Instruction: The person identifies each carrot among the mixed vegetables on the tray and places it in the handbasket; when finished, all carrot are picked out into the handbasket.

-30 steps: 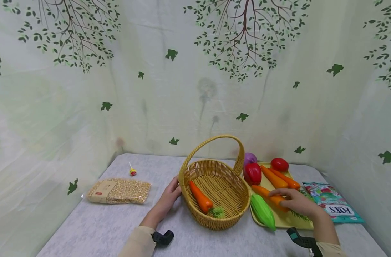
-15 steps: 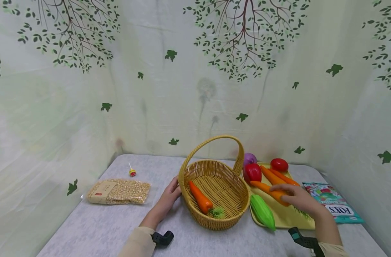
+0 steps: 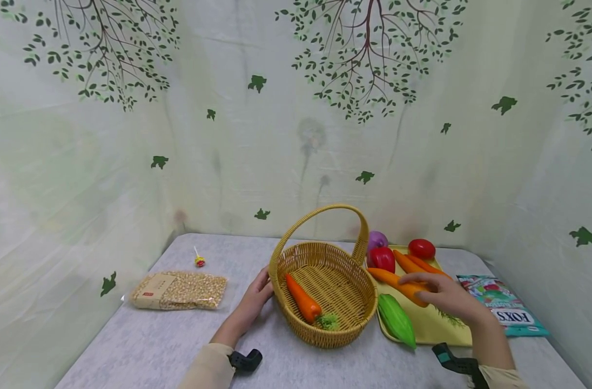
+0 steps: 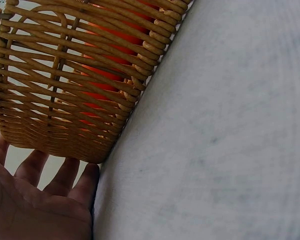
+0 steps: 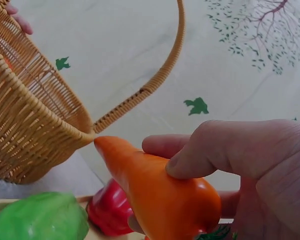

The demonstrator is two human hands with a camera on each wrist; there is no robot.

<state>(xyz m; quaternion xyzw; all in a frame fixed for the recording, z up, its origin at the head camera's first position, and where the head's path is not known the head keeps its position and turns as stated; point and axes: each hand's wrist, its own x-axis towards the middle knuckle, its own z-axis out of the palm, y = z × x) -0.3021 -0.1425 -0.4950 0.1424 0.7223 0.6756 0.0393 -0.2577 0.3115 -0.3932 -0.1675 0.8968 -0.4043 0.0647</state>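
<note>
In the head view my right hand (image 3: 442, 294) pinches an orange carrot (image 3: 405, 287) above the yellow tray (image 3: 451, 334). The right wrist view shows thumb and fingers round the thick end of this carrot (image 5: 155, 187), its tip pointing at the basket rim. My left hand (image 3: 253, 302) touches the left side of the wicker basket (image 3: 332, 339); its fairly straight fingers (image 4: 65, 175) lie against the woven wall. Inside the basket lies another carrot (image 3: 303, 299) with a green top. A green ridged vegetable (image 3: 396, 320) rests at the tray's left edge.
The tray also bears a red bell pepper (image 3: 382, 260), a round red vegetable (image 3: 422, 249) and more carrots (image 3: 412, 263). A purple vegetable (image 3: 376, 240) sits behind. The candy bag (image 3: 505, 308) lies right, the grain bag (image 3: 179, 290) and lollipop (image 3: 200, 261) left. The basket's handle (image 3: 325, 213) arches upright.
The carrot in my right hand has risen off the tray and moved left, its tip now near the basket's right rim. My left hand and the basket stay put.
</note>
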